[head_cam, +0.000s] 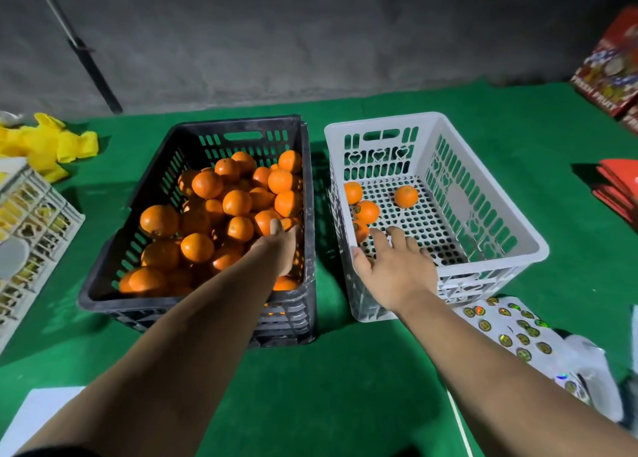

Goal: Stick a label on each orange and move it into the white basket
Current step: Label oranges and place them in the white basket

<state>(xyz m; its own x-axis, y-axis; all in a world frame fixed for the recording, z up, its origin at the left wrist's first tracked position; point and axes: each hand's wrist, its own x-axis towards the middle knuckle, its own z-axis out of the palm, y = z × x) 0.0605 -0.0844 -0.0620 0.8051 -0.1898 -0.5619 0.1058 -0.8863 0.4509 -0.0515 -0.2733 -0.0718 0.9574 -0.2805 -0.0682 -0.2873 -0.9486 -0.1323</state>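
The oranges point(221, 215) are bright, round and smooth, piled high in the black crate point(303, 297), which sits just to the left of the white basket point(490, 194). Four more oranges lie inside the white basket, three bunched against its left wall and one point(406, 196) apart toward the middle; one of the bunched ones point(366, 211) shows a small round sticker on its skin.

My left hand point(281, 246) reaches down into the near right corner of the black crate, its fingers among the fruit, with one fingertip lying on an orange (I cannot tell whether it grips anything). My right hand point(393, 266) hangs over the near left corner of the white basket, fingers spread and relaxed, holding nothing, its fingertips just beside the nearest orange point(360, 230).

Most of the white basket's perforated floor lies bare to the right of the fruit. A narrow strip of green cloth point(345, 387) separates the basket from the black crate. The sticker sheet point(511, 329) lies at the basket's near right corner, touching its wall.
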